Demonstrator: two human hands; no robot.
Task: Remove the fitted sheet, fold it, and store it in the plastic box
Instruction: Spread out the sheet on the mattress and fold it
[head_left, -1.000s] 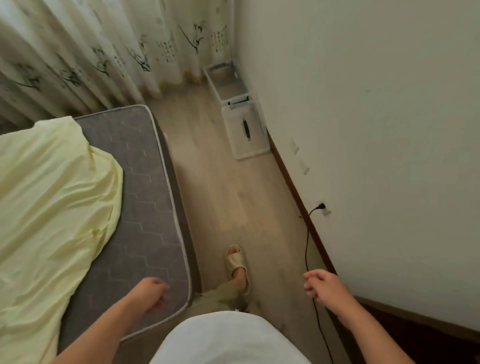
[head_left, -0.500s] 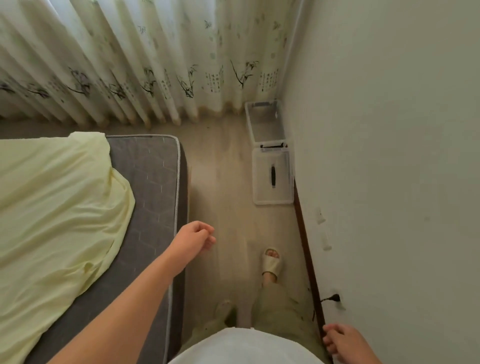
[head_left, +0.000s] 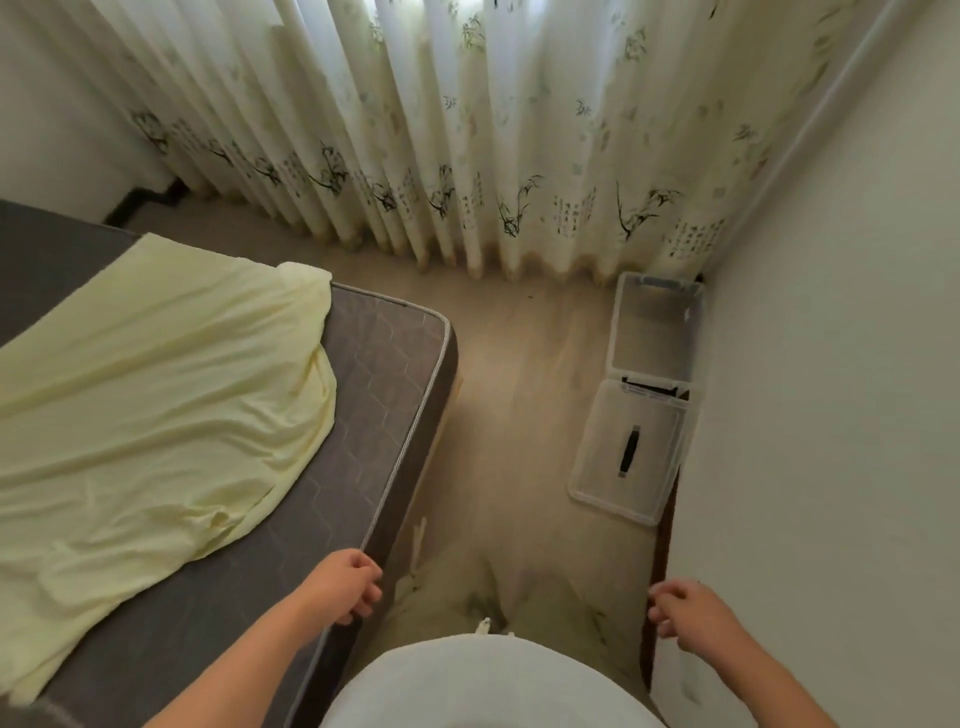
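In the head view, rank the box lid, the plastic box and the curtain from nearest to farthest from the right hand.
1. Box lid, on the floor ahead of the right hand, by the wall.
2. Plastic box, beyond the lid, in the corner.
3. Curtain, behind the box, farthest back.

- Top (head_left: 483, 686): white, plain, smooth; seen from above at the lower frame edge.
- Trousers (head_left: 457, 592): olive-khaki, loose, creased; detail is blurred.
- Left hand (head_left: 345, 587), right hand (head_left: 685, 610): both uncovered; forearms are shown bare to the frame edge.
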